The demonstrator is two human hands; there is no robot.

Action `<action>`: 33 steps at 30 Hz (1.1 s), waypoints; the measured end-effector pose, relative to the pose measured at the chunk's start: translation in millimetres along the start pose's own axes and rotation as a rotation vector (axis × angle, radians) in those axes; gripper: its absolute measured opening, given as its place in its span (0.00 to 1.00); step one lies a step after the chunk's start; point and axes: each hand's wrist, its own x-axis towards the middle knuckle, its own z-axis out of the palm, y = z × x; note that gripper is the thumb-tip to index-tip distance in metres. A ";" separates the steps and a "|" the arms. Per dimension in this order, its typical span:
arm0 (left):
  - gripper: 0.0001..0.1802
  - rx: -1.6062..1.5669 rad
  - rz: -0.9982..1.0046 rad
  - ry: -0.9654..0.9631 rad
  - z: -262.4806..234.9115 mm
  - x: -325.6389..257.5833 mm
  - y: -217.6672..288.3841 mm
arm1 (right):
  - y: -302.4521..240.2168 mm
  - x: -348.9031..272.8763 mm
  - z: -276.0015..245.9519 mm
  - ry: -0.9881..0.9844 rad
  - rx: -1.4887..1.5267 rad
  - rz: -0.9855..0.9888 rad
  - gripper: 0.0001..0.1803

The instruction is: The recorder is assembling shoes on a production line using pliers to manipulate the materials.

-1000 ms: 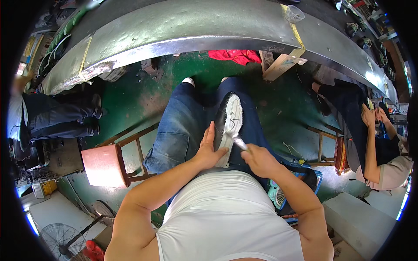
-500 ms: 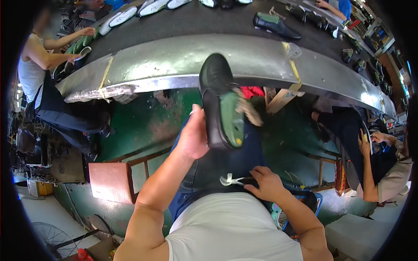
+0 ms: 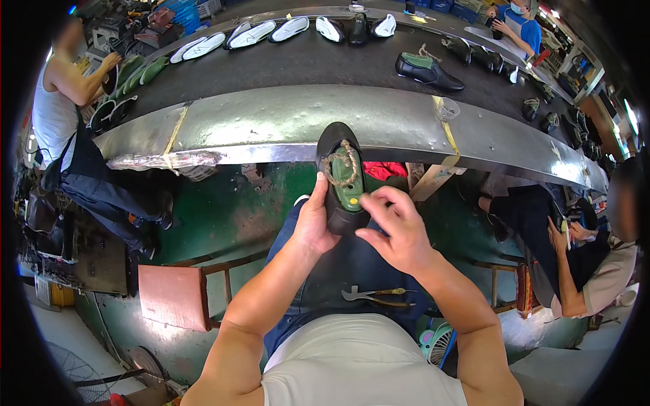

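Observation:
A black leather shoe [image 3: 332, 203] with a green shoe last [image 3: 347, 193] inside it is held up before the bench, toe away from me. My left hand [image 3: 315, 227] grips its left side near the heel. A loop of twisted cord [image 3: 342, 164] lies over the last. My right hand [image 3: 398, 230] is at the right of the heel, thumb and fingers apart; its fingertips are close to the last's edge, and I cannot tell if they touch. On my lap rest metal pincers [image 3: 376, 296] with yellowish handles.
A long dark bench [image 3: 305, 64] with a metal edge crosses ahead, bearing white shoe uppers [image 3: 250, 35] and another black shoe on a last [image 3: 428, 71]. A brown stool [image 3: 172, 298] stands left, a small fan [image 3: 439, 342] right. Co-workers [image 3: 57, 88] are at both sides.
My right hand has let go of the pincers, now lying on my lap, and has risen to the shoe's heel. The shoe has turned slightly, and its cord now lies over the last.

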 end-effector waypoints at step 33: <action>0.42 0.370 0.056 0.068 108.3 329.3 132.7 | 110.0 -50.6 4.9 -0.154 0.076 0.369 0.19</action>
